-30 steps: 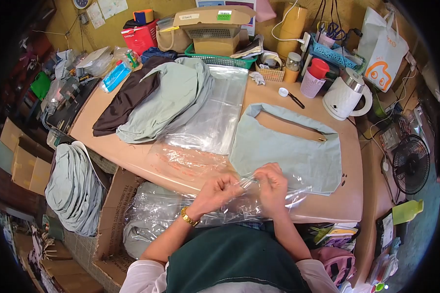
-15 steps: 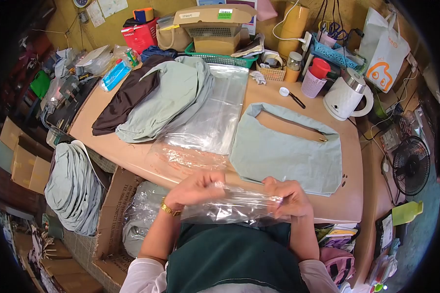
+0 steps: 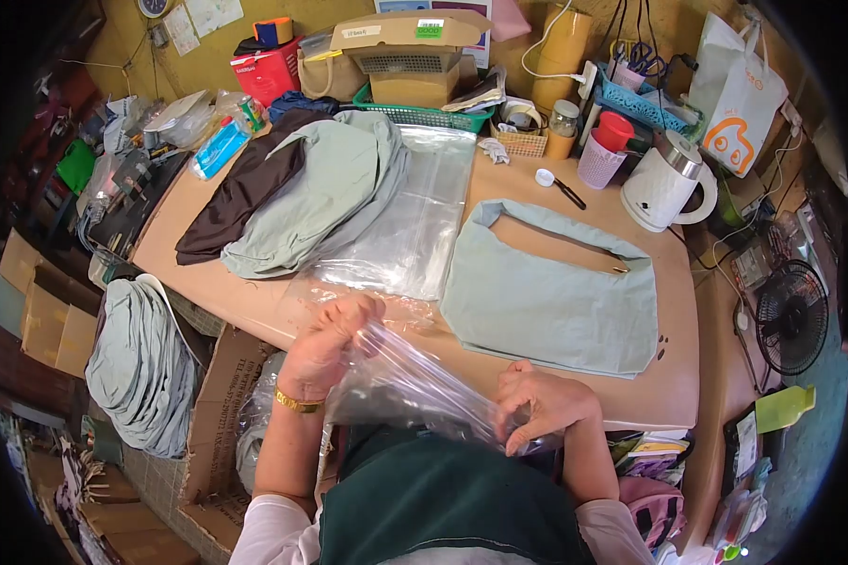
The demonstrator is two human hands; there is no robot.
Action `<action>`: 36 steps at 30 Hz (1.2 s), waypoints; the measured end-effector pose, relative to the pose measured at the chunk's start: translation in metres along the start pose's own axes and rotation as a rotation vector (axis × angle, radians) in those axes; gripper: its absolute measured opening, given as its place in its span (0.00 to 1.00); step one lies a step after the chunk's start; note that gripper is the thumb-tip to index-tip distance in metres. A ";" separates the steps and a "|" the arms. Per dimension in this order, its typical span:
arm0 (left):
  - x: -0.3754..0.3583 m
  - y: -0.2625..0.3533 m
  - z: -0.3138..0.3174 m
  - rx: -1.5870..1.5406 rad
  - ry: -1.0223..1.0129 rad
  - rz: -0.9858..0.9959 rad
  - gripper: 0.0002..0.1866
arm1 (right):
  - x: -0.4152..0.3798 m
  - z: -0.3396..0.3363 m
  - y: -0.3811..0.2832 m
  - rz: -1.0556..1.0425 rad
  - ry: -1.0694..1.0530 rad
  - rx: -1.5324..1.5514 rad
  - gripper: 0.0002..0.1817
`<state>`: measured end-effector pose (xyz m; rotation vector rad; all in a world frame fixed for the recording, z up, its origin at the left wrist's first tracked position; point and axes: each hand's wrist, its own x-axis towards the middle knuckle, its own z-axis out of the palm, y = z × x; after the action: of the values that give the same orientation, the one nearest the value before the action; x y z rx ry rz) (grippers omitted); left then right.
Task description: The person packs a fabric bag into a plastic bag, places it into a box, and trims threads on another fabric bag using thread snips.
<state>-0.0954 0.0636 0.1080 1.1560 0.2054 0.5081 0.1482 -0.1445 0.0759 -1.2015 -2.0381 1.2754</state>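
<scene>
A clear plastic bag [image 3: 415, 381] is stretched slantwise between my hands at the table's near edge, its film pulled into creases. My left hand [image 3: 325, 344], with a gold watch at the wrist, grips the bag's upper left end. Lower down, my right hand [image 3: 542, 405] pinches the other end between thumb and fingers. Just beyond, a pale grey-green cloth shoulder bag [image 3: 551, 315] lies flat with its strap looped away from me. A stack of clear plastic bags [image 3: 429, 198] lies to its left.
Grey-green cloth [image 3: 311, 188] and dark brown cloth [image 3: 226, 212] lie on the table's left. A white kettle [image 3: 667, 184] stands at the right, near a black-handled tool [image 3: 571, 194]. Below left are an open carton [image 3: 221, 414] and piled grey-green cloth [image 3: 141, 367]. A fan [image 3: 791, 320] stands at far right.
My left hand has moved left and away from me, drawing its end of the plastic bag up. My right hand has shifted slightly down, so the bag now slants.
</scene>
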 end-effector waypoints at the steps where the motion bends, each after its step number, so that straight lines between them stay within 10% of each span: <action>1: 0.000 0.001 0.001 -0.075 0.128 0.018 0.18 | 0.001 0.002 0.000 0.001 -0.001 -0.001 0.17; 8: -0.003 0.003 0.002 -0.441 0.298 -0.064 0.15 | -0.003 0.005 0.012 0.081 0.374 -0.033 0.11; 10: -0.005 0.002 -0.021 0.436 -0.320 -0.152 0.12 | -0.015 0.002 0.020 0.010 0.558 0.009 0.09; 14: -0.013 0.003 -0.032 0.634 -0.529 -0.615 0.14 | -0.031 -0.004 0.015 -0.368 0.797 0.430 0.11; 16: -0.018 0.017 -0.028 0.525 -0.357 -0.496 0.17 | -0.032 -0.017 0.010 -0.307 0.127 0.305 0.15; 20: -0.016 0.022 -0.036 0.330 -0.082 -0.142 0.19 | -0.019 0.003 -0.002 0.217 0.103 -0.116 0.20; 28: -0.014 0.021 -0.019 -0.508 -0.047 0.174 0.20 | -0.031 0.000 0.009 0.170 0.178 -0.023 0.20; 34: -0.014 0.026 -0.050 -0.257 0.058 0.281 0.25 | -0.055 0.015 0.034 -0.434 0.701 0.436 0.19; 36: -0.012 0.029 -0.050 0.593 -0.658 -0.183 0.15 | -0.067 0.017 0.037 -0.742 1.028 1.008 0.17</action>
<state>-0.1342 0.1080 0.1128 1.7988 -0.1224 -0.1296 0.1863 -0.2032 0.0402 -0.3513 -0.7227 0.7955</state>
